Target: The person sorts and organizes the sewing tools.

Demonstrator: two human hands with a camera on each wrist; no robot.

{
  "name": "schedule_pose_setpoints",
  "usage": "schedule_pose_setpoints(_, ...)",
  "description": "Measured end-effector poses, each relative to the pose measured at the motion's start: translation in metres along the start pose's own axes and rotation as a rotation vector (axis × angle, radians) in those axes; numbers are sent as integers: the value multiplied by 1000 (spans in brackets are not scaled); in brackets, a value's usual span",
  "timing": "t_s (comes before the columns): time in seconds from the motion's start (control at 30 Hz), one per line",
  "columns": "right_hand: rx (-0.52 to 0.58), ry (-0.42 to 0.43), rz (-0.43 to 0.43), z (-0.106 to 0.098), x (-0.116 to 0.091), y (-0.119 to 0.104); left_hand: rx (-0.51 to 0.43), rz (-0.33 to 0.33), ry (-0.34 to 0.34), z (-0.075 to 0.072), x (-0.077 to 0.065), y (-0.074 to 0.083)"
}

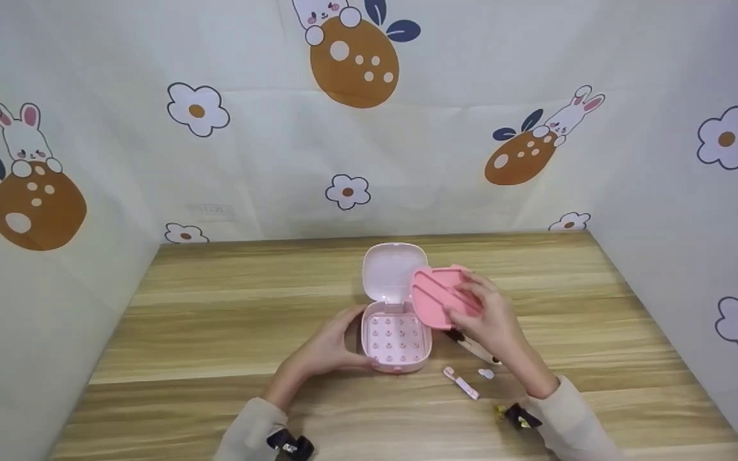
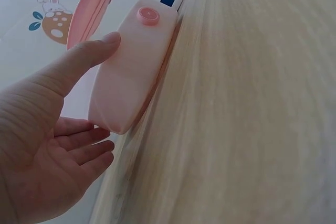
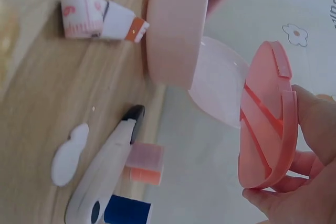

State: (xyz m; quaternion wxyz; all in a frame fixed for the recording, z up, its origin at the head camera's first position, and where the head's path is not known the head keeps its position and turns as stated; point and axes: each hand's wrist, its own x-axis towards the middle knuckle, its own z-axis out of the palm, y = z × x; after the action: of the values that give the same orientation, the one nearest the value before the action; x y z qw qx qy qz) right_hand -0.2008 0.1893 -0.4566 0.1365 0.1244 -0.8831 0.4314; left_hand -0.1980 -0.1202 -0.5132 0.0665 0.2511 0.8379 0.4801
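Note:
A pink box (image 1: 396, 336) stands with its pale lid (image 1: 395, 272) swung back; its floor has rows of small printed motifs. My left hand (image 1: 334, 342) holds the box at its left side, the thumb (image 2: 89, 53) on the front face near the round pink clasp (image 2: 148, 16) and the fingers round the left side. My right hand (image 1: 487, 314) grips a darker pink divider tray (image 1: 439, 301) by its right edge, thumb on one side and fingers on the other. The tray is raised and tilted beside the box's right back corner, with slanting ridges across it.
Right of the box lie a partly rolled measuring tape (image 3: 81, 14), a small white cloud-shaped piece (image 3: 70, 156) and a white tool with a black tip (image 3: 105, 166). A blue spool (image 3: 126, 211) and a pink spool (image 3: 146, 162) are beside the tool. Patterned cloth walls enclose the wooden table (image 1: 215, 333).

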Motion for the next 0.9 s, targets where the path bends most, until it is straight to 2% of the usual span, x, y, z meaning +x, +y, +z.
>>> schedule_pose_setpoints(0.17, -1, 16, -6, -8, 2, 5, 10, -24, 4, 1, -1, 1)
schedule_pose_setpoints(0.43, -30, 52, -29, -18, 5, 12, 6, 3, 24, 4, -1, 0)
schedule_pose_setpoints(0.9, -48, 76, 24, -36, 12, 20, 27, -5, 23, 2, -1, 0)
